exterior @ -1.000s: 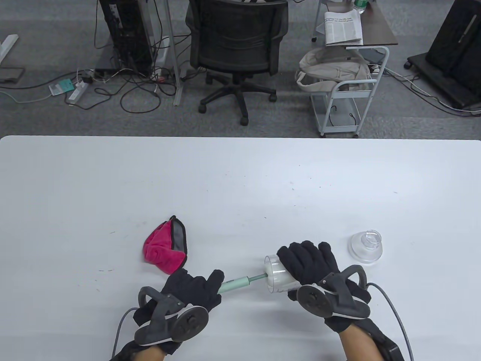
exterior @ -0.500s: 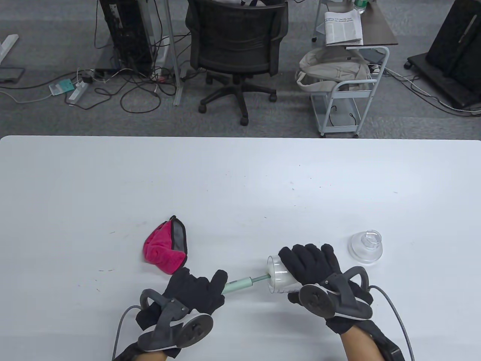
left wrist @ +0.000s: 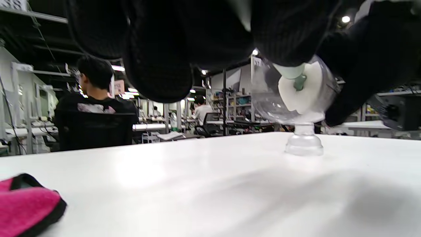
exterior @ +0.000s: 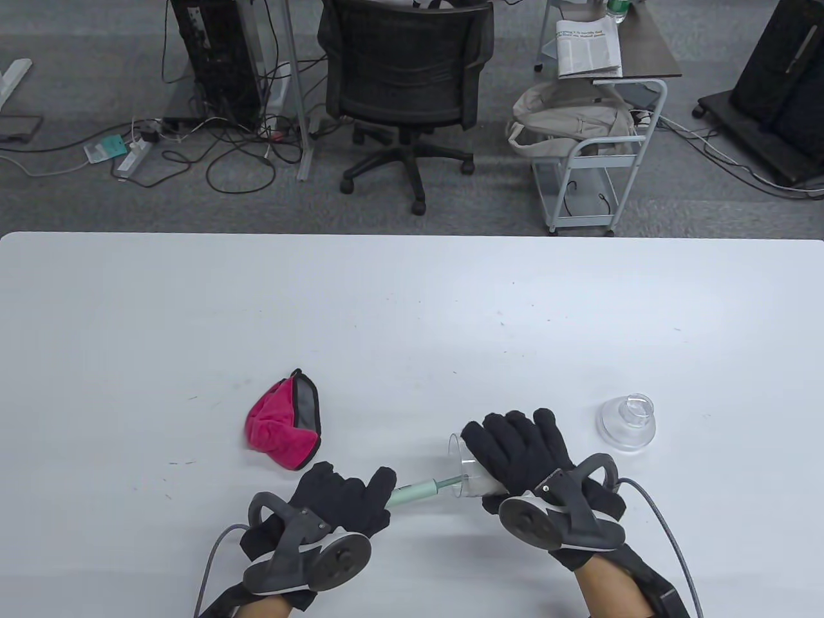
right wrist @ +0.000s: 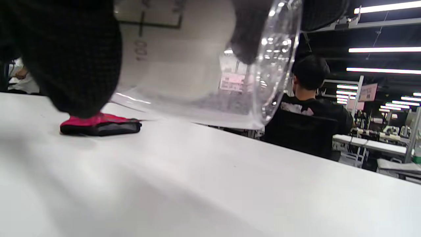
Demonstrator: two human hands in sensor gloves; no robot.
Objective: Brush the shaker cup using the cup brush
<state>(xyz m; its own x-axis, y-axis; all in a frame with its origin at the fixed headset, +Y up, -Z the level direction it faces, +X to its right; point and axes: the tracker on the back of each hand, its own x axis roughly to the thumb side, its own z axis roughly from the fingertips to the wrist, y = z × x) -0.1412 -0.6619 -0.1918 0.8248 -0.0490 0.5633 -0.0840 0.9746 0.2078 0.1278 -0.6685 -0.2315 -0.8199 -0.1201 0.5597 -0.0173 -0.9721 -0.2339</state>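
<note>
Right hand wraps one clear shaker cup, held on its side above the table, mouth toward the left hand. Left hand grips the green handle of one cup brush; its white head sits inside the cup. Also on the table: one pink cloth behind the left hand, one clear lid beside the right.

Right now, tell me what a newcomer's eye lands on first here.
The two black-gloved hands low at the table's near edge: the right hand grips a clear shaker cup on its side, while the left hand holds a mint-green cup brush pushed into its mouth. Next, the pink cloth left of them.
</note>
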